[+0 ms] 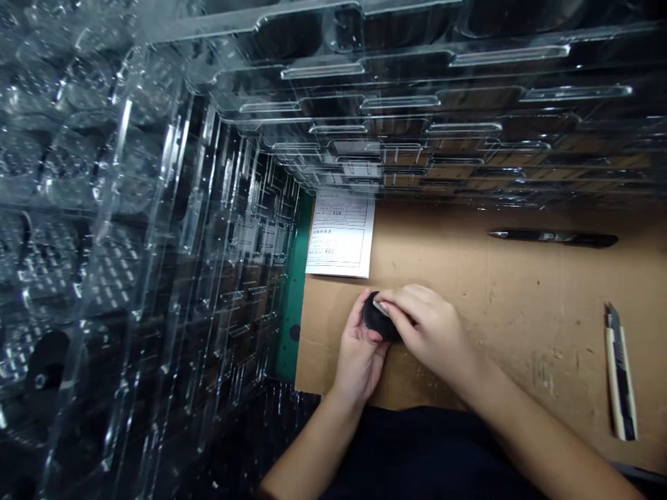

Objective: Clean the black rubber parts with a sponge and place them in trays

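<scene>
A round black object (378,316), possibly a rubber or plastic part, sits cupped in my left hand (359,354) above a cardboard sheet (495,312). My right hand (432,333) presses its fingers onto the object's top. A small pale sliver (381,307) shows at the right fingertips, on the object's upper edge. What it is, I cannot tell. The fingers hide much of the object.
Stacked clear plastic blister trays (130,208) wall off the left and far sides. A printed paper form (341,236) lies at the cardboard's far edge, beside a green mat strip (292,298). A black pen (555,238) and a utility knife (620,371) lie to the right.
</scene>
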`<state>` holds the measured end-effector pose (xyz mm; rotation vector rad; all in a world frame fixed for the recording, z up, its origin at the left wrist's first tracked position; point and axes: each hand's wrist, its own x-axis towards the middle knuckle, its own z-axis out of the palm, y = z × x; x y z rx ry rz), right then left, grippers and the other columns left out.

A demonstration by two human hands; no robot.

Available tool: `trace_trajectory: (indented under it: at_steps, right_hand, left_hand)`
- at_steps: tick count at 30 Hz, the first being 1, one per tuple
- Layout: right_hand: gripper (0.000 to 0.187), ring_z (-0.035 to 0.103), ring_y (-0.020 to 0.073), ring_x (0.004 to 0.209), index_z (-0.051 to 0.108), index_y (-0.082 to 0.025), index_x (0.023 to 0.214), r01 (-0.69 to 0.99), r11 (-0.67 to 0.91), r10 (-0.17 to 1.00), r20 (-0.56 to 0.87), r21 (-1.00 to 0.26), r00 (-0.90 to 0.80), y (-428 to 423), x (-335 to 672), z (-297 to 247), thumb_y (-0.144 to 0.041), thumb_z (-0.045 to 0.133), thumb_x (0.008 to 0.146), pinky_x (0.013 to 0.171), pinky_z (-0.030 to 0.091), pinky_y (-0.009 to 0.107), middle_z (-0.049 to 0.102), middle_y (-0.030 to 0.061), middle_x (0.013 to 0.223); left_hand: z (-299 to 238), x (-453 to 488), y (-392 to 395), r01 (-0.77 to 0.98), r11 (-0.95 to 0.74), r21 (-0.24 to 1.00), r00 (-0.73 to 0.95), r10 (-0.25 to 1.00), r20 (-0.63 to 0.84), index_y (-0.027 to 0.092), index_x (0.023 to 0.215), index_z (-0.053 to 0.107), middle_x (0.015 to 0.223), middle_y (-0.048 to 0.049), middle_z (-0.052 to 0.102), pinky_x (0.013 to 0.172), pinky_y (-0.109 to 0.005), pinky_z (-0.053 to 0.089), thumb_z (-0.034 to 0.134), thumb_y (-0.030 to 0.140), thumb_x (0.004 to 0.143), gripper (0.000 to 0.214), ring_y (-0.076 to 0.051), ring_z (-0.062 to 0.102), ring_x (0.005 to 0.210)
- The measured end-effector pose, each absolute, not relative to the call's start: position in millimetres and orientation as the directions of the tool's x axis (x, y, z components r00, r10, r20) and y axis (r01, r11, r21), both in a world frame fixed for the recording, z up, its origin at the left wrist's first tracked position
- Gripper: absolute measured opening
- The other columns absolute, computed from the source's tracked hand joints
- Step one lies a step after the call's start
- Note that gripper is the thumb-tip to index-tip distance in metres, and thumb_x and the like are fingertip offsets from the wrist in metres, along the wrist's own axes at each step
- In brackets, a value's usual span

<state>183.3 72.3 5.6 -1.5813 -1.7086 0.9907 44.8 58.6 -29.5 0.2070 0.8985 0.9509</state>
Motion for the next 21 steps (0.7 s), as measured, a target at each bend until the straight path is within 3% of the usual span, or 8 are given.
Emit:
trace_trajectory:
  at_steps: [5,8,11,14,17,21]
  right_hand:
    - [0.016,0.059,0.0104,0.084,0.063,-0.020,0.096,0.508,0.008,0.997,-0.034,-0.861,-0.074,63.5,201.3,0.4,-0.016,0.050,0.088,0.079,0.045,0.023,0.065,-0.0012,0.091]
    - [0.015,0.059,0.0106,0.085,0.064,-0.020,0.096,0.523,-0.071,0.997,-0.043,-0.850,0.066,67.8,200.4,1.1,-0.017,0.052,0.087,0.079,0.044,0.022,0.066,-0.0014,0.092]
    - [0.018,0.059,0.0123,0.089,0.064,-0.019,0.097,0.465,-0.027,0.998,-0.002,-0.885,0.055,70.5,187.3,3.3,-0.016,0.050,0.087,0.084,0.044,0.025,0.066,0.0002,0.094]
    - [0.017,0.060,0.0107,0.081,0.066,-0.023,0.093,0.425,-0.119,0.992,-0.128,-0.897,0.007,54.9,189.4,2.5,-0.020,0.049,0.088,0.072,0.047,0.022,0.066,-0.0018,0.089]
    - [0.017,0.059,0.0100,0.065,0.068,-0.025,0.090,0.438,-0.322,0.946,-0.303,-0.840,0.115,22.9,216.6,-2.3,-0.030,0.052,0.087,0.056,0.045,0.021,0.067,-0.0017,0.087]
    - [0.026,0.060,0.0148,0.066,0.069,-0.022,0.091,0.418,-0.535,0.845,-0.467,-0.734,0.261,-6.3,249.3,-0.4,-0.041,0.052,0.084,0.052,0.043,0.024,0.067,0.0033,0.084]
  left_hand:
    - [-29.3,46.6,59.2,-0.617,0.590,0.520,0.295,0.786,-0.543,0.025,0.124,0.050,0.128,-0.0114,0.052,0.100,-0.031,0.040,0.069,0.021,0.074,0.053,-0.022,0.049,0.119]
    - [-29.2,46.5,58.6,-0.609,0.582,0.540,0.275,0.792,-0.545,0.025,0.125,0.050,0.126,-0.0100,0.054,0.099,-0.028,0.041,0.065,0.016,0.078,0.050,-0.018,0.052,0.116]
    - [-28.1,46.4,58.4,-0.605,0.591,0.534,0.268,0.783,-0.562,0.025,0.125,0.049,0.128,-0.0095,0.053,0.099,-0.028,0.041,0.062,0.012,0.080,0.049,-0.017,0.051,0.116]
    - [-26.1,47.0,59.6,-0.616,0.587,0.525,0.295,0.791,-0.537,0.024,0.125,0.046,0.130,-0.0121,0.050,0.101,-0.037,0.038,0.066,0.019,0.078,0.052,-0.024,0.048,0.120]
    - [-23.5,47.7,62.9,-0.614,0.582,0.533,0.303,0.798,-0.521,0.025,0.131,0.039,0.129,-0.0133,0.049,0.103,-0.044,0.036,0.067,0.024,0.077,0.061,-0.030,0.049,0.118]
    - [-15.7,50.5,66.1,-0.604,0.618,0.504,0.336,0.771,-0.542,0.023,0.131,0.039,0.128,-0.0125,0.049,0.103,-0.045,0.035,0.065,0.028,0.078,0.059,-0.032,0.049,0.118]
